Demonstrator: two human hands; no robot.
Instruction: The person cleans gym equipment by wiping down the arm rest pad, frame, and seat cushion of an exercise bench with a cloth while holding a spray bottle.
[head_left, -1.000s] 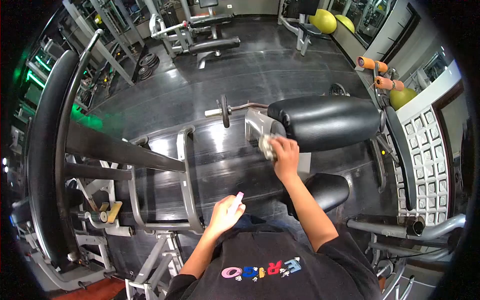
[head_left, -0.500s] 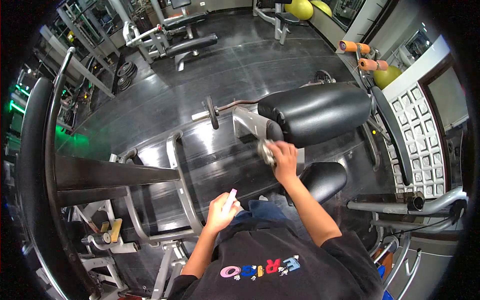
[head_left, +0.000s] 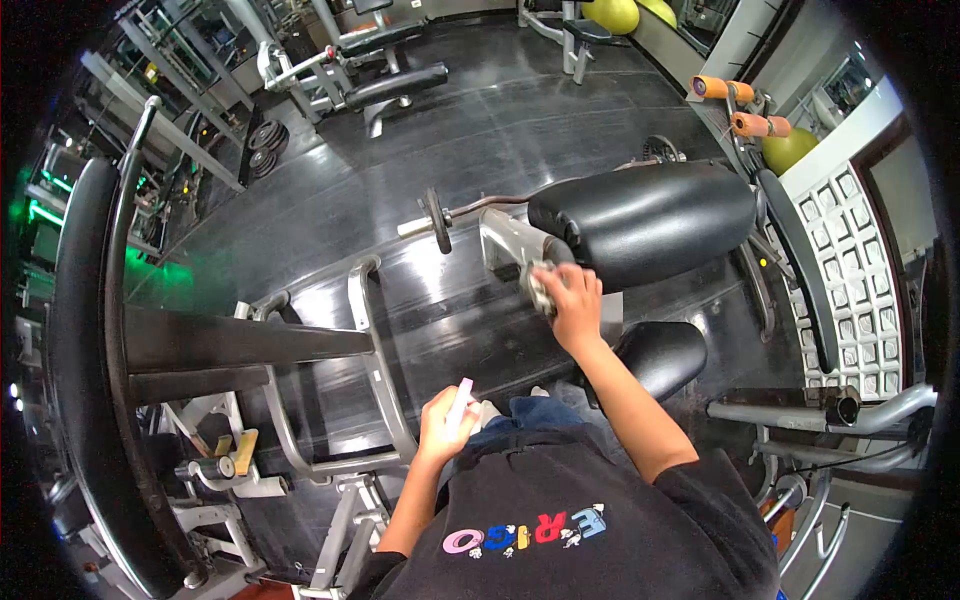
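My left hand (head_left: 447, 428) is closed around a slim pink-and-white object (head_left: 460, 401), held upright in front of my shirt; its kind is not clear. My right hand (head_left: 574, 308) grips a crumpled greyish cloth (head_left: 539, 289). That cloth is at the near end of a black padded bench (head_left: 645, 222), by the silver frame post (head_left: 508, 240); whether it touches the post I cannot tell. Below my right forearm sits a smaller black seat pad (head_left: 660, 360).
A curved barbell (head_left: 490, 203) with a plate (head_left: 438, 220) lies beyond the post. To the left stand a metal frame (head_left: 375, 370) and a tall black pad (head_left: 85, 330). Orange foam rollers (head_left: 760, 125) and a yellow ball (head_left: 790, 150) are at the right.
My right hand and the cloth have shifted slightly right and down in view, and the whole scene has slid right with the head. The left hand keeps its hold.
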